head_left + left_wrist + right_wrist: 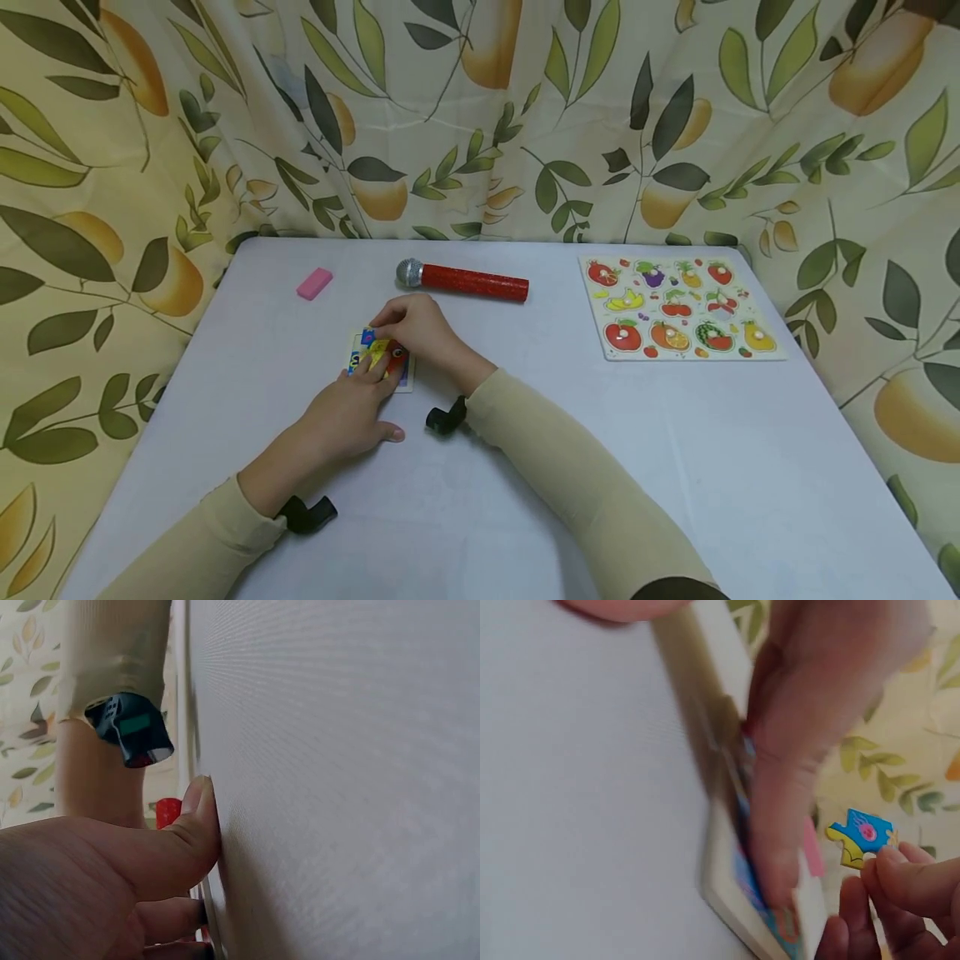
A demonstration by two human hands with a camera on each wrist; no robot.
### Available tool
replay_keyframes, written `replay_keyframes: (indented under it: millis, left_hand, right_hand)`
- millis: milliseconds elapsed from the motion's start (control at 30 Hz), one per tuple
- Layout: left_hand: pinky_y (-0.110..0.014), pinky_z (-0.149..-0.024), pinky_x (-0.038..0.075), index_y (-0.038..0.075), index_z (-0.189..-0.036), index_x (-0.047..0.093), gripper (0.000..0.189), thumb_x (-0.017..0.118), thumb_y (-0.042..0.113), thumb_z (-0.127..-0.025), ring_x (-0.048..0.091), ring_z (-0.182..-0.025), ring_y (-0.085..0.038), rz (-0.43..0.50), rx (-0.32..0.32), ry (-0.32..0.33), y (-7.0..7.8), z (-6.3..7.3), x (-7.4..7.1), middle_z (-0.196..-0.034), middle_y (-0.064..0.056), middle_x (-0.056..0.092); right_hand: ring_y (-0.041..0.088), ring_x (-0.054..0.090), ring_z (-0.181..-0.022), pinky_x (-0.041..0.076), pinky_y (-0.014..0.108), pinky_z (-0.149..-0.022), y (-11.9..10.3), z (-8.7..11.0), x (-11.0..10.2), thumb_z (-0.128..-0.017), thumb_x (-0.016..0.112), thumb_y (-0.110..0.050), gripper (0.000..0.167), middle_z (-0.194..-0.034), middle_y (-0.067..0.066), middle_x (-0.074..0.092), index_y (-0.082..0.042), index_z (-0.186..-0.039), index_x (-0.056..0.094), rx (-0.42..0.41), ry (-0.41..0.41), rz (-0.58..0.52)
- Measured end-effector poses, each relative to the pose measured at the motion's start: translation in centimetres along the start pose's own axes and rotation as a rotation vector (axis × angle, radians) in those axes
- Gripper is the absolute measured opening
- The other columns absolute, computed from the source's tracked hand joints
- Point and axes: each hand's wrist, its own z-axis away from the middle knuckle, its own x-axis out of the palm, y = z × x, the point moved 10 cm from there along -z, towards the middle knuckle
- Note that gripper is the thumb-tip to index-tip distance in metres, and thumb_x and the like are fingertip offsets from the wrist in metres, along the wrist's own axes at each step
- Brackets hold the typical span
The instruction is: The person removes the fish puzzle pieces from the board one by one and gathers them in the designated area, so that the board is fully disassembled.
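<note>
My right hand [431,329] pinches a jigsaw piece [865,832] between thumb and fingers. The piece is blue and yellow with a pink figure, and in the right wrist view it is lifted off the puzzle. Below it lies a small jigsaw puzzle board [406,385], with a white rim and colourful pieces, on the table. Over the board my left hand [341,421] lies with its fingers extended, the fingertips touching the pieces, the thumb out to the side on the cloth. Both hands cover much of the picture.
Behind the hands lies a red microphone [472,282] with a silver head. A pink block [314,283] sits at the back left. At the right is a fruit peg puzzle board [693,308]. White cloth covers the table [600,467]; a patterned curtain [480,125] hangs behind.
</note>
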Motion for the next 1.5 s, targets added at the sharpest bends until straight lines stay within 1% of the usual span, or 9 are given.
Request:
replay_keyframes:
  millis: [167, 300, 433, 667, 867, 1033, 1200, 1367, 1500]
  left_hand:
    - [-0.072, -0.121, 0.037, 0.008, -0.163, 0.047, 0.094, 0.081, 0.057, -0.09, 0.03, -0.162, -0.05, -0.001, -0.029, -0.031, -0.2, -0.2, 0.4, -0.176, -0.02, 0.031]
    - [-0.071, -0.122, 0.037, 0.011, -0.164, 0.046, 0.095, 0.083, 0.058, -0.089, 0.028, -0.162, -0.049, 0.01, -0.065, -0.044, -0.5, -0.5, 0.7, -0.177, -0.017, 0.03]
    - [-0.07, -0.123, 0.036, 0.014, -0.165, 0.045, 0.096, 0.083, 0.058, -0.088, 0.028, -0.163, -0.048, 0.02, -0.085, -0.055, -0.7, -0.5, 0.9, -0.178, -0.015, 0.029]
    - [-0.071, -0.122, 0.037, 0.013, -0.164, 0.047, 0.095, 0.083, 0.058, -0.088, 0.027, -0.163, -0.049, 0.015, -0.085, -0.063, -0.8, -0.6, 1.0, -0.177, -0.015, 0.031]
    - [-0.071, -0.123, 0.036, 0.013, -0.165, 0.046, 0.096, 0.082, 0.058, -0.088, 0.026, -0.164, -0.049, 0.014, -0.083, -0.065, -0.7, -0.6, 1.1, -0.178, -0.015, 0.03]
    - [-0.071, -0.123, 0.036, 0.014, -0.165, 0.045, 0.096, 0.082, 0.058, -0.088, 0.025, -0.164, -0.049, 0.011, -0.086, -0.07, -0.8, -0.5, 1.2, -0.177, -0.015, 0.031]
    - [-0.071, -0.123, 0.037, 0.014, -0.165, 0.046, 0.096, 0.082, 0.059, -0.088, 0.026, -0.164, -0.049, 0.009, -0.086, -0.07, -0.8, -0.5, 1.2, -0.177, -0.015, 0.031]
    - [-0.071, -0.123, 0.036, 0.014, -0.165, 0.045, 0.097, 0.082, 0.059, -0.088, 0.025, -0.164, -0.049, 0.013, -0.088, -0.066, -0.9, -0.5, 1.1, -0.178, -0.015, 0.03]
    - [-0.07, -0.123, 0.035, 0.014, -0.165, 0.045, 0.097, 0.083, 0.058, -0.087, 0.024, -0.165, -0.049, 0.014, -0.098, -0.07, -0.9, -0.4, 1.1, -0.178, -0.015, 0.03]
  right_hand:
    - [0.013, 0.069, -0.077, 0.06, 0.021, -0.068, 0.5, 0.4, -1.8, -0.094, 0.08, -0.004, 0.004, -0.092, 0.008, 0.076, -0.005, -0.097, 0.083, 0.052, -0.028, -0.099]
    - [0.019, 0.073, -0.073, 0.066, 0.03, -0.069, 1.1, 0.9, -3.2, -0.095, 0.079, -0.003, 0.004, -0.094, 0.011, 0.076, -0.003, -0.097, 0.082, 0.123, -0.055, -0.152]
    - [0.02, 0.072, -0.071, 0.065, 0.03, -0.068, 2.0, 1.3, -5.0, -0.096, 0.078, -0.003, 0.004, -0.095, 0.01, 0.077, -0.004, -0.096, 0.082, 0.168, -0.047, -0.104]
    - [0.02, 0.071, -0.072, 0.062, 0.028, -0.066, 4.5, 1.6, -7.6, -0.095, 0.081, -0.007, 0.004, -0.098, 0.009, 0.077, -0.007, -0.097, 0.084, 0.233, -0.002, -0.004]
    - [0.019, 0.072, -0.071, 0.063, 0.027, -0.066, 5.8, 1.7, -8.5, -0.096, 0.082, -0.01, 0.005, -0.099, 0.009, 0.078, -0.01, -0.1, 0.085, 0.267, 0.007, 0.022]
    - [0.018, 0.073, -0.072, 0.064, 0.026, -0.065, 6.3, 1.6, -8.2, -0.096, 0.082, -0.012, 0.006, -0.099, 0.009, 0.078, -0.012, -0.101, 0.085, 0.276, -0.002, 0.036]
    - [0.021, 0.072, -0.074, 0.062, 0.027, -0.064, 5.7, 1.7, -8.0, -0.096, 0.082, -0.014, 0.005, -0.097, 0.007, 0.078, -0.014, -0.1, 0.086, 0.247, 0.008, 0.101]
    - [0.02, 0.067, -0.087, 0.057, 0.027, -0.071, 4.8, 1.8, -8.2, -0.096, 0.083, -0.015, 0.004, -0.098, 0.003, 0.078, -0.014, -0.098, 0.086, 0.184, 0.037, 0.207]
    - [0.022, 0.065, -0.093, 0.055, 0.03, -0.075, 4.7, 1.8, -8.4, -0.095, 0.083, -0.015, 0.004, -0.098, 0.003, 0.079, -0.013, -0.097, 0.086, 0.177, 0.049, 0.239]
